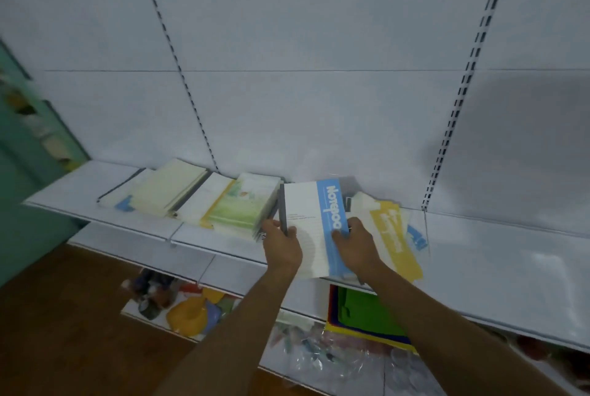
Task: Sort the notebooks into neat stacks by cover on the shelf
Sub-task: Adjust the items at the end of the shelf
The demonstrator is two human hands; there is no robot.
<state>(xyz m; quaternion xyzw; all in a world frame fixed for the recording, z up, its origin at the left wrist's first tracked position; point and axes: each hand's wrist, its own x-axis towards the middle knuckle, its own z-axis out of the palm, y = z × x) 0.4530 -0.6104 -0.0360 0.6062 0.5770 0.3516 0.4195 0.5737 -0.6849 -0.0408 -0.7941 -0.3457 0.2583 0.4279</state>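
A white notebook with a blue band (311, 220) lies at the middle of the white shelf (498, 271). My left hand (282, 245) grips its left edge, thumb on the cover. My right hand (356, 244) grips its lower right side over the blue band. Under and to the right of it lie notebooks with yellow bands (391, 236) in a loose pile. To the left sits a stack with green covers (242, 207), then a cream stack (170, 186) and a white notebook with a dark spine (123, 193).
The shelf's right half is bare white. White back panels with slotted uprights (459, 98) rise behind. A lower shelf holds coloured folders (364, 312), yellow plastic items (191, 312) and clear packets. Brown floor lies at the lower left, a teal unit (28, 153) at the far left.
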